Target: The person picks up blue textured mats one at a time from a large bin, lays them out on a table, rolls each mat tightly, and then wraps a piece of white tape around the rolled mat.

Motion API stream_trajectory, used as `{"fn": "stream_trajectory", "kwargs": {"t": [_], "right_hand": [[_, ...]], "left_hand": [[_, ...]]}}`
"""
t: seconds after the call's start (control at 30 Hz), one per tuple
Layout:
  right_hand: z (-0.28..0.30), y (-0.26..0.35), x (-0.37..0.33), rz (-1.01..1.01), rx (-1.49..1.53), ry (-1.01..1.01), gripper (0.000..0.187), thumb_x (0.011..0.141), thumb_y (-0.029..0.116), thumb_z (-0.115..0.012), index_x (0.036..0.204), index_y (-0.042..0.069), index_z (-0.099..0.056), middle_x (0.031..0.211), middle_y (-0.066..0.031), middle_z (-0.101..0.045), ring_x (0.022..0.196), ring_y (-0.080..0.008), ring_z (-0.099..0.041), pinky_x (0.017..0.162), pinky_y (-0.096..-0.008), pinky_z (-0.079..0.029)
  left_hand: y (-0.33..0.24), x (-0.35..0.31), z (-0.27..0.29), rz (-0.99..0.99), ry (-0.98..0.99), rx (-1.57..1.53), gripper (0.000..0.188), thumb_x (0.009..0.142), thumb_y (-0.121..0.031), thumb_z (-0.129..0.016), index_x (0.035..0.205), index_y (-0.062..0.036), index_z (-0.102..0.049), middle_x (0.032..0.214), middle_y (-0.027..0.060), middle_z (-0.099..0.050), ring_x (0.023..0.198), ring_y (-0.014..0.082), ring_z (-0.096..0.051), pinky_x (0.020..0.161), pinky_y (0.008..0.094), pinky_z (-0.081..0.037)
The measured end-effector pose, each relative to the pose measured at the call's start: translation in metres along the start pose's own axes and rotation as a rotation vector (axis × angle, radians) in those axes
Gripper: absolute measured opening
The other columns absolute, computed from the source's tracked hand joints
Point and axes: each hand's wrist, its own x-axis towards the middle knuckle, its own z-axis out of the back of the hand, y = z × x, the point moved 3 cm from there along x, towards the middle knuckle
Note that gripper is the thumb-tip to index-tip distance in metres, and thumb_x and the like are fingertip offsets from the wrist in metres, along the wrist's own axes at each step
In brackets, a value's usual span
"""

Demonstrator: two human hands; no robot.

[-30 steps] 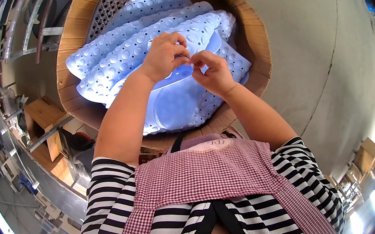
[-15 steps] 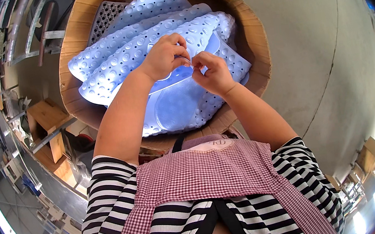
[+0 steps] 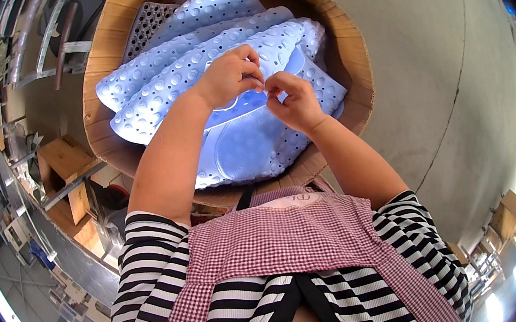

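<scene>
Light blue bath mats (image 3: 154, 103) with round suction cups and small holes lie loosely folded in a big cardboard box (image 3: 351, 53). Over the middle of the mats, my left hand (image 3: 228, 78) and my right hand (image 3: 294, 100) almost meet at the fingertips. Both are closed in a pinch. What sits between the fingers is too small to make out. Below them is a smoother, textured blue panel (image 3: 243, 146), and a pale curved edge shows under my left hand.
A grey mat with holes (image 3: 150, 25) stands at the box's far left inside. Left of the box are a wooden crate (image 3: 66, 159) and metal frames (image 3: 57, 47). Concrete floor (image 3: 415, 77) stretches to the right, with cardboard boxes (image 3: 509, 214) at the lower right.
Both hands keep their pinch in nearly the same place. The view has shifted very slightly; the mats lie as before.
</scene>
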Motion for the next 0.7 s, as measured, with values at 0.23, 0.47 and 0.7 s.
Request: {"fn": "stream_trajectory", "kwargs": {"t": [0.23, 0.47, 0.7], "right_hand": [[-0.011, -0.002, -0.008, -0.175, 0.172, -0.170, 0.022, 0.080, -0.005, -0.067, 0.098, 0.004, -0.061, 0.085, -0.0058, -0.067, 0.077, -0.0139, -0.065, 0.074, -0.0286, -0.054], [-0.013, 0.006, -0.007, -0.028, 0.039, -0.236, 0.029, 0.078, -0.008, -0.068, 0.104, 0.004, -0.064, 0.086, -0.0065, -0.067, 0.075, -0.0154, -0.066, 0.073, -0.0286, -0.055], [-0.012, 0.010, -0.003, 0.133, -0.198, -0.227, 0.046, 0.074, -0.008, -0.067, 0.116, 0.009, -0.071, 0.087, -0.0080, -0.065, 0.076, -0.0247, -0.065, 0.070, -0.0346, -0.055]], "left_hand": [[0.007, -0.007, -0.001, -0.005, -0.089, -0.104, 0.018, 0.075, -0.005, -0.080, 0.092, -0.0063, -0.075, 0.110, 0.0058, -0.060, 0.101, 0.0230, -0.061, 0.087, 0.0339, -0.051], [0.010, -0.009, 0.001, 0.022, -0.128, -0.129, 0.021, 0.078, 0.002, -0.072, 0.097, -0.0068, -0.075, 0.109, 0.0067, -0.059, 0.102, 0.0234, -0.060, 0.087, 0.0330, -0.050], [0.012, -0.002, -0.003, -0.026, -0.146, -0.014, 0.011, 0.084, -0.007, -0.072, 0.095, -0.0056, -0.072, 0.110, 0.0081, -0.055, 0.104, 0.0262, -0.056, 0.087, 0.0350, -0.049]]}}
